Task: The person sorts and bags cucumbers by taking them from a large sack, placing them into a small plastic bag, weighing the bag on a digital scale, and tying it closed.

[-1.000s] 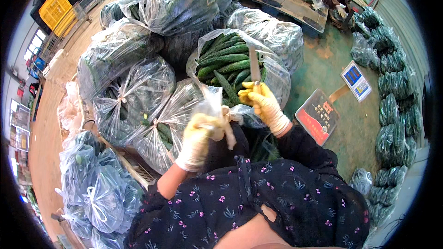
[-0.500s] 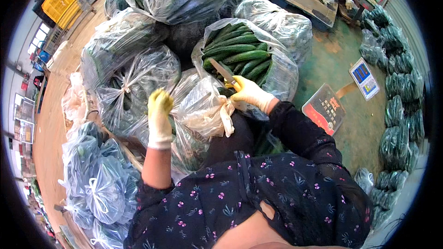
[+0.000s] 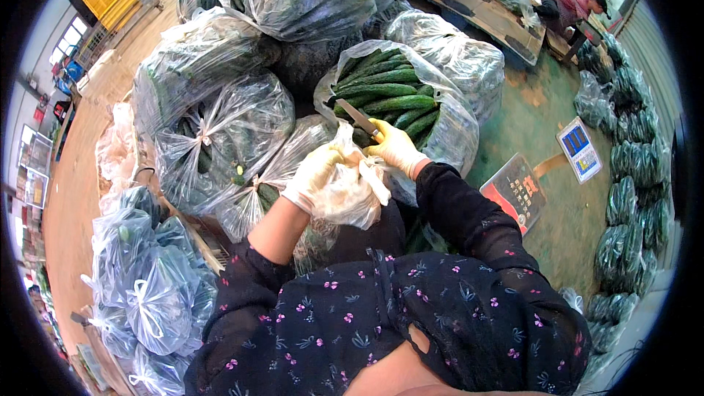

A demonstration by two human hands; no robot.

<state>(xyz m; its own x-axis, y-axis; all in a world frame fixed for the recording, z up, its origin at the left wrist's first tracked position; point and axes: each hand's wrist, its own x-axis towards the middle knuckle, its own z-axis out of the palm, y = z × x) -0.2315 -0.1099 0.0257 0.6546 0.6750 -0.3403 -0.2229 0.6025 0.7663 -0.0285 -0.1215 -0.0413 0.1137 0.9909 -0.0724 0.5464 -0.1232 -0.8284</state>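
Thin clear plastic, crumpled and pale: one bag, bunched at the wearer's lap, just in front of an open sack of cucumbers.

Item: left hand, in a whitish-yellow glove. Fingers curled together, apparently clamped on the crumpled film; the fingertips are partly lost in its folds.

Item: right hand, gloved alike. Thumb and fingers closed around the handle of a knife, its blade slanting up and to the left over the near edge of the cucumbers.

Item: tied clear sacks, knotted at the neck, left of the open one.

Item: a weighing scale, platform and blue-faced display, on the floor to the right.

Item: bagged bundles along the right wall; a co-worker beyond.

Step in hand, as I judge it: gathering and handling the film, knife at the ready. The next move calls for a firm left hold and the blade kept clear of the left fingers and the open sack's wall.
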